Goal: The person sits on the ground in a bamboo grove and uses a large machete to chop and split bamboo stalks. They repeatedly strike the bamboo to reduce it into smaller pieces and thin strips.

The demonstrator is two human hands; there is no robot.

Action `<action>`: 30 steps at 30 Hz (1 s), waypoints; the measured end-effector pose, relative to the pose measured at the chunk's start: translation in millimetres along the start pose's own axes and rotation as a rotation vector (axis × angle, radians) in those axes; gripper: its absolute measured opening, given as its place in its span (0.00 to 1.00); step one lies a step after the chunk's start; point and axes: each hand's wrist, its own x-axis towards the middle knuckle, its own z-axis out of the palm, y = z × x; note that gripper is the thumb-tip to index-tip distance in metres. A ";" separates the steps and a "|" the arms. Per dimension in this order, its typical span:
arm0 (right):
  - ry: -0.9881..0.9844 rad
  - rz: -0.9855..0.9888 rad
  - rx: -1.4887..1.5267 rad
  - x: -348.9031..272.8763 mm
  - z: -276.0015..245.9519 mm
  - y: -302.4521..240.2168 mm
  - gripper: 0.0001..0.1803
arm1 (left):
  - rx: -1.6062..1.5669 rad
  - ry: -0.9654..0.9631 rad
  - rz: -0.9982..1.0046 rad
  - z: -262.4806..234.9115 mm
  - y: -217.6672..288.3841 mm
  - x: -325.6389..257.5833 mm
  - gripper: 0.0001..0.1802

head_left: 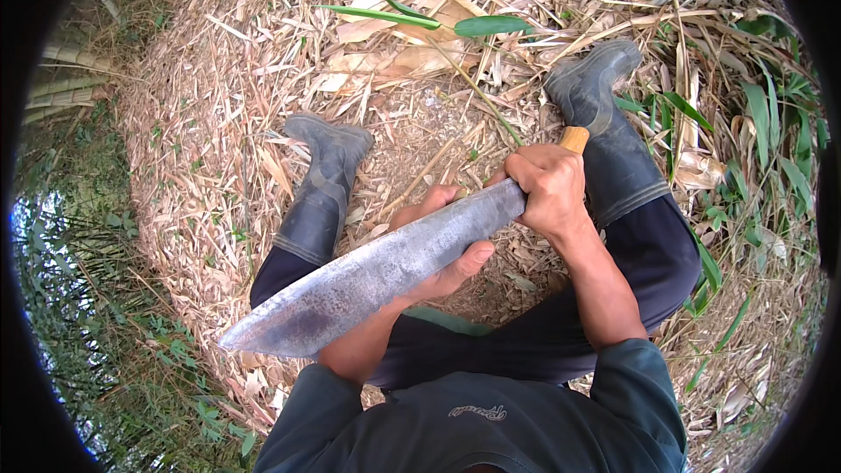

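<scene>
A broad machete (372, 273) with a worn grey blade lies slantwise across the view, its tip at the lower left. My right hand (550, 182) is closed around its yellowish wooden handle (574, 139), whose end sticks out past my fist. Behind the blade is my left hand (453, 270), thumb showing below the lower edge and curled fingers above the upper one. A small yellowish bit shows by those fingertips; the blade hides the palm and whatever it holds. A thin green stem (477, 90) with long leaves (492, 25) runs down toward my right fist.
My black rubber boots (326, 162) rest on ground covered with dry bamboo leaves (219, 79), knees bent apart around my hands. Green plants (771, 140) grow at the right. Denser foliage (96, 315) and bamboo stalks (66, 88) stand at the left.
</scene>
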 end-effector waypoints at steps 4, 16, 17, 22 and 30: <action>-0.004 -0.011 0.019 1.9 -6.9 -2.4 0.08 | 0.124 0.110 0.042 8.6 -2.2 -4.2 0.36; 0.065 -0.042 -0.052 10.1 -7.1 5.6 0.08 | 0.138 0.114 -0.061 2.2 9.9 0.9 0.24; 0.078 -0.039 -0.065 11.1 -7.5 8.5 0.08 | 0.115 0.134 0.013 -1.6 13.9 -4.0 0.22; 0.310 0.922 -0.267 -8.5 -76.2 98.7 0.14 | -0.043 0.430 0.078 -13.5 27.4 -42.5 0.24; 0.234 0.535 0.081 18.2 -74.9 20.8 0.38 | -0.200 0.336 -0.417 -3.5 -4.8 0.4 0.21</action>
